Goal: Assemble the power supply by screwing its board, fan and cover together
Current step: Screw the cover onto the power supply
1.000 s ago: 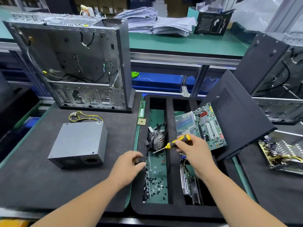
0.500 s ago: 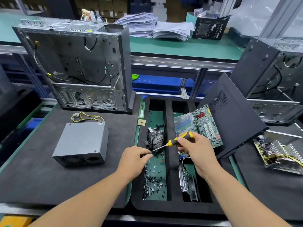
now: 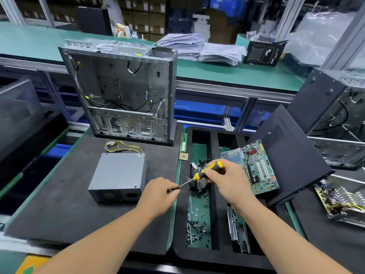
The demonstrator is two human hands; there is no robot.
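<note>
A person loads a screw onto a screwdriver beside a closed power supply

The right hand [image 3: 227,178] grips the yellow-and-black screwdriver [image 3: 205,172], tip pointing left into the left hand [image 3: 161,191], whose fingertips pinch together at the tip, apparently on a screw too small to make out. Left of the hands, the grey power supply [image 3: 118,176] sits on the dark mat [image 3: 65,204] with its cover on and wires trailing at its far side. Loose screws [image 3: 197,230] lie in the tray [image 3: 215,256] near the hands. The unit looks largely assembled; judging by this, cover screws remain to be driven
</note>
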